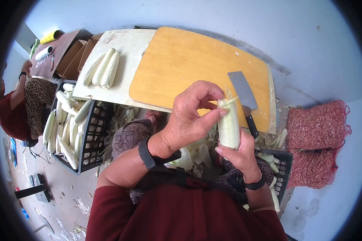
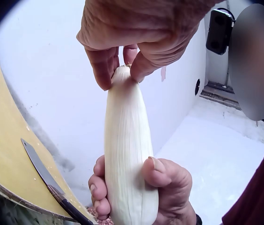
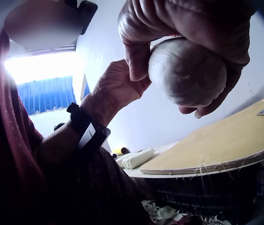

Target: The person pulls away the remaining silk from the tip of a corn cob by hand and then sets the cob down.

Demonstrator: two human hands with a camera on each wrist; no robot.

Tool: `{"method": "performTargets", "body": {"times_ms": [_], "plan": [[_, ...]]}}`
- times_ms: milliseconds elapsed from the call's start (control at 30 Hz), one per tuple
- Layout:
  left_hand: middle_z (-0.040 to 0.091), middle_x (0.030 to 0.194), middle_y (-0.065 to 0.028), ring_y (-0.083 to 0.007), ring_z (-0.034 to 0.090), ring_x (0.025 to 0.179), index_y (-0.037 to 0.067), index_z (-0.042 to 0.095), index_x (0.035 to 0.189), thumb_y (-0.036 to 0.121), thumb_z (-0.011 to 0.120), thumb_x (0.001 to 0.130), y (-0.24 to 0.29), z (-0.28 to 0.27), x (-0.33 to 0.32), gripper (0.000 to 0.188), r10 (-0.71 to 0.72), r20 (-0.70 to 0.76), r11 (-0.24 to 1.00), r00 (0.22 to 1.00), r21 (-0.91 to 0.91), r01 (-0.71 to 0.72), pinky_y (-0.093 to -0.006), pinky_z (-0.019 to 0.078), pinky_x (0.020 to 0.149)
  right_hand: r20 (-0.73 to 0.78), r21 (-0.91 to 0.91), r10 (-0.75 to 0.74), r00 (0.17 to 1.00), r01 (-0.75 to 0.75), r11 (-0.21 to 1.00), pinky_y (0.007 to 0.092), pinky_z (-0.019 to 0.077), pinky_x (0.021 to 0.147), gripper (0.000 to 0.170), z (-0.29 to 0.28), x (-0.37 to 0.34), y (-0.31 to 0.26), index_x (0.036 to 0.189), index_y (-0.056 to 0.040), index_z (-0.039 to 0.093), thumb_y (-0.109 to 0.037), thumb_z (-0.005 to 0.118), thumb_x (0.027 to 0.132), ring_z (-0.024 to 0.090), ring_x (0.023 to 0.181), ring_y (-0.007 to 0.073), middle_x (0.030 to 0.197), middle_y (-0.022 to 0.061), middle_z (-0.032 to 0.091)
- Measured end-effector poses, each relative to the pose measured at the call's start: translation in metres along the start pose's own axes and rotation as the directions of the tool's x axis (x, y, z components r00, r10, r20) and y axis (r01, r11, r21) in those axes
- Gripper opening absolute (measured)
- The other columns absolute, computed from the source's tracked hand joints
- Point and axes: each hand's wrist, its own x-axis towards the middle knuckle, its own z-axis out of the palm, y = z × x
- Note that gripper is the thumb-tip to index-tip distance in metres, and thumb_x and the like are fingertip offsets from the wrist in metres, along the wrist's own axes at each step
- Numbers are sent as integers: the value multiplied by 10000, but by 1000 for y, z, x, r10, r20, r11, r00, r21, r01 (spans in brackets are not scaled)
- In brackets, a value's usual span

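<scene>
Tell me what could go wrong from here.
The handle of the cleaver juts past the near edge of the board, so a passing arm might knock it down. The corn ear, held in midair by the left hand and right hand, could slip if either grip loosens.

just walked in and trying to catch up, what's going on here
A person in a dark red top holds a pale green ear of corn in its husk: the right hand grips the lower part while the left hand pinches the upper end. A metal cleaver with a dark handle lies on a yellow wooden board. Three similar pale ears rest on the white surface beside that board, and more ears are piled in a black plastic crate off to the left.
</scene>
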Motion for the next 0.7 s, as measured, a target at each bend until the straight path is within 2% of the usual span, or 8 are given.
{"method": "performTargets", "body": {"times_ms": [100,167,300,367,400,600,667,700], "plan": [[572,951,-93,-169,635,886,-15,540,980,-58,653,758,1,-1,0,253,12,0,1000,1000,7,-12,-286,577,752,-2,14,7,1000,-7,1000,305,496,725,466,0,0,1,1049,62,552,-153,768,696,608,795,143,885,103,646],[545,1067,-81,-127,591,968,14,539,1014,-42,680,787,1,-5,-1,273,-11,77,999,997,41,8,-276,535,818,-2,20,5,1000,-5,1000,304,496,723,462,0,0,2,1045,57,555,-150,771,694,606,792,139,880,98,644],[548,1061,-73,-122,591,957,18,541,1019,-38,683,786,0,-4,-1,278,-2,77,999,997,42,-2,-276,534,812,-1,1,-1,1000,1,1000,302,496,718,454,0,0,0,1040,52,558,-146,772,693,603,784,134,872,93,643],[569,951,-99,-181,636,865,-14,549,974,-55,655,749,2,0,0,252,8,-13,1000,1000,25,-8,-290,575,736,-7,-3,-19,1000,18,1000,301,496,714,447,0,0,1,1038,49,560,-141,770,693,603,778,133,866,88,643],[569,951,-99,-181,636,865,-14,549,974,-55,655,749,1,0,0,252,8,-13,1000,1000,25,-8,-290,575,736,-7,-3,-19,1000,19,1000,301,496,714,447,0,0,1,1038,49,560,-141,770,693,603,778,133,866,88,643],[573,942,-98,-172,636,861,-11,546,972,-47,665,752,1,-4,1,252,13,18,998,1000,57,-14,-286,568,746,-6,-15,-13,1000,13,1000,301,500,713,442,0,-1,-1,1038,53,565,-135,769,693,610,769,138,859,93,649],[565,1015,-67,-113,600,918,18,544,968,-39,688,779,2,-6,0,244,-59,57,998,997,37,57,-261,534,789,-13,-29,-23,1000,22,999,302,502,710,442,1,-1,0,1037,54,568,-135,769,691,614,766,140,856,99,653],[565,1015,-67,-113,600,918,18,544,968,-39,688,779,2,-6,0,244,-59,56,998,997,37,57,-261,534,789,-12,-29,-23,1000,22,999,302,502,710,442,1,-1,0,1037,54,568,-135,769,691,614,766,140,856,99,653]]}}
